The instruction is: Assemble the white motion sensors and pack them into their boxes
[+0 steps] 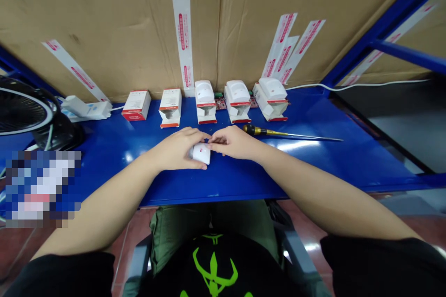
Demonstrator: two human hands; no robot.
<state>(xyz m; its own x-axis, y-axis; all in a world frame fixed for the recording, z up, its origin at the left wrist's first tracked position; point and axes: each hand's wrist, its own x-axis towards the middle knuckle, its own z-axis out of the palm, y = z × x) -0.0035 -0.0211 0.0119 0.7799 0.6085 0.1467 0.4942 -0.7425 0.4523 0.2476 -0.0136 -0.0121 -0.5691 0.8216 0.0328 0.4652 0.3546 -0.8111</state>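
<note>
A small white motion detector (pixel 202 153) with a red mark lies low over the blue table, near its front edge. My left hand (pixel 178 149) grips it from the left, thumb along the near side and fingers over the far side. My right hand (pixel 234 143) is at its upper right corner, with thumb and forefinger brought together against the edge. Whatever may be between those fingertips is too small or hidden to make out. Behind my right hand lies a long screwdriver (pixel 256 130) with a black and yellow handle, its shaft pointing right.
Along the cardboard back wall stand small white-and-red boxes, one closed box (pixel 136 105) and several with open flaps. White detectors (pixel 205 91) rest on three of them. Circuit boards (pixel 220 101) show between boxes. At left are a power strip (pixel 92 111) and a black fan (pixel 24 106).
</note>
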